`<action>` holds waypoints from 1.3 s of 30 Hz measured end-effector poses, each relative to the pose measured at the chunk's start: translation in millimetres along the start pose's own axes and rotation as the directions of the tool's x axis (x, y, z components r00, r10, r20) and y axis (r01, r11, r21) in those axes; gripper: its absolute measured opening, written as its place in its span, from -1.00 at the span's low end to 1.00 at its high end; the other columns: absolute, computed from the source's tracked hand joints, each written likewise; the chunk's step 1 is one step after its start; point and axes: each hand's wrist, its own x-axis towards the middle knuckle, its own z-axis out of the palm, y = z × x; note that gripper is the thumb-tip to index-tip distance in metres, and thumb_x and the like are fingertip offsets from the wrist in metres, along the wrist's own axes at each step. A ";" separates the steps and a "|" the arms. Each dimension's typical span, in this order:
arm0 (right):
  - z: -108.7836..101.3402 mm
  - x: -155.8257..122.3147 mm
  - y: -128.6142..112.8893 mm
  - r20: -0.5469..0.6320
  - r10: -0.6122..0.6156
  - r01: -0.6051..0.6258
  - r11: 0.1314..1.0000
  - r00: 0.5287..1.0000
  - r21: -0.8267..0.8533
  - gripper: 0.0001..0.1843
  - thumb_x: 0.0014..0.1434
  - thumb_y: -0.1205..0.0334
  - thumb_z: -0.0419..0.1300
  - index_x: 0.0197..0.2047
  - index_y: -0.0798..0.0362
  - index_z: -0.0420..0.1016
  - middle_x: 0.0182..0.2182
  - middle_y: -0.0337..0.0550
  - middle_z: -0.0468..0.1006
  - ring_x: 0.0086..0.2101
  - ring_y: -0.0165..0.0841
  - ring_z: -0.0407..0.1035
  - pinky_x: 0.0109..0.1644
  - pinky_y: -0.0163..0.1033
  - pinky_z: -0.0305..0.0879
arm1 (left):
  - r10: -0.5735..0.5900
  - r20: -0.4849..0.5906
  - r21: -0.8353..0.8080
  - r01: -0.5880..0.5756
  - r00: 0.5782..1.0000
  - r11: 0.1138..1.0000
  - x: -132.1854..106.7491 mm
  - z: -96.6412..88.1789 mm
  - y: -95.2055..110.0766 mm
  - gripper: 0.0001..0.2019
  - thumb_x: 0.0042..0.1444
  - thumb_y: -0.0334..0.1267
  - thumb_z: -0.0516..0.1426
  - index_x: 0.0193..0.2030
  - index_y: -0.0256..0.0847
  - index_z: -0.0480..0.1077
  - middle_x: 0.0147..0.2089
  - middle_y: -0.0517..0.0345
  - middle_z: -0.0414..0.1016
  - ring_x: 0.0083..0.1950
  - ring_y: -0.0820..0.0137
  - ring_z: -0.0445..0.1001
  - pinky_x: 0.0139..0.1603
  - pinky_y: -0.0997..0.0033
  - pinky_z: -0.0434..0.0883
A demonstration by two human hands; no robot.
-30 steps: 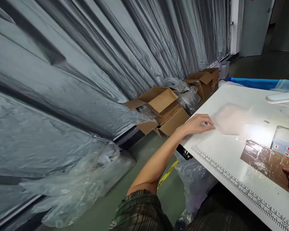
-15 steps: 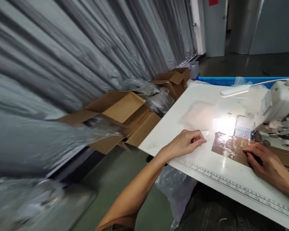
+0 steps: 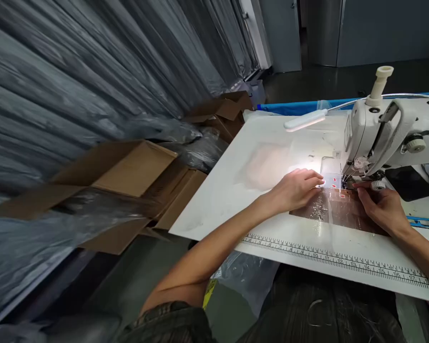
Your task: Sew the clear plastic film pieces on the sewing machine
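Observation:
A shiny brown sheet (image 3: 338, 214), with a clear plastic-like layer over it, lies under the head of a white sewing machine (image 3: 364, 128). My left hand (image 3: 300, 190) rests on the sheet's left part, fingers stretched towards the metal plate (image 3: 331, 180) with red marks. My right hand (image 3: 384, 207) is at the sheet's right edge, thumb and forefinger closed on it close to the presser foot (image 3: 345, 181). The curled fingers hide part of that edge.
A lit white lamp (image 3: 305, 120) hangs over the white table (image 3: 214, 205), whose front edge carries a printed ruler (image 3: 339, 259). Blue thread snips (image 3: 424, 222) and a flat black object (image 3: 409, 183) lie at right. Open cardboard boxes (image 3: 136, 166) stand left.
My left hand has moved right from the bare table onto the sheet. My right hand has come up beside the presser foot. The view has swung right, showing more of the machine.

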 end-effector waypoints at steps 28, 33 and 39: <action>-6.7 -1.3 -21.5 0.316 -0.308 0.327 0.945 0.897 -0.009 -0.68 0.27 0.02 0.06 -0.11 0.04 0.49 -0.23 0.00 0.57 -0.27 -0.22 0.48 -0.18 -0.10 0.41 | 0.025 0.297 -0.315 0.074 0.955 0.946 37.9 9.3 -0.8 -0.80 0.33 -0.25 0.03 -0.21 -0.20 0.46 -0.37 0.19 0.52 -0.34 0.44 0.43 -0.11 0.32 0.37; -3.8 -5.2 -27.5 0.295 -0.271 0.276 0.961 0.916 0.024 -0.69 0.31 0.04 -0.02 -0.28 0.02 0.44 -0.36 -0.05 0.54 -0.35 -0.24 0.45 -0.23 -0.09 0.38 | -0.026 0.244 -0.394 0.124 0.969 0.911 30.5 8.6 1.2 -0.82 0.29 -0.21 0.07 -0.22 -0.21 0.46 -0.36 0.17 0.52 -0.33 0.45 0.43 -0.21 0.40 0.36; -0.2 -6.0 -35.1 0.593 0.022 -0.268 0.905 0.805 0.330 -0.57 0.26 -0.20 0.04 -0.36 0.00 0.32 -0.56 -0.15 0.52 -0.56 -0.33 0.43 -0.59 -0.28 0.25 | -0.208 0.209 -0.730 0.294 0.955 0.616 11.4 -3.8 -5.6 -0.72 0.26 -0.07 0.07 -0.30 -0.24 0.40 -0.39 0.16 0.46 -0.41 0.51 0.39 -0.38 0.50 0.37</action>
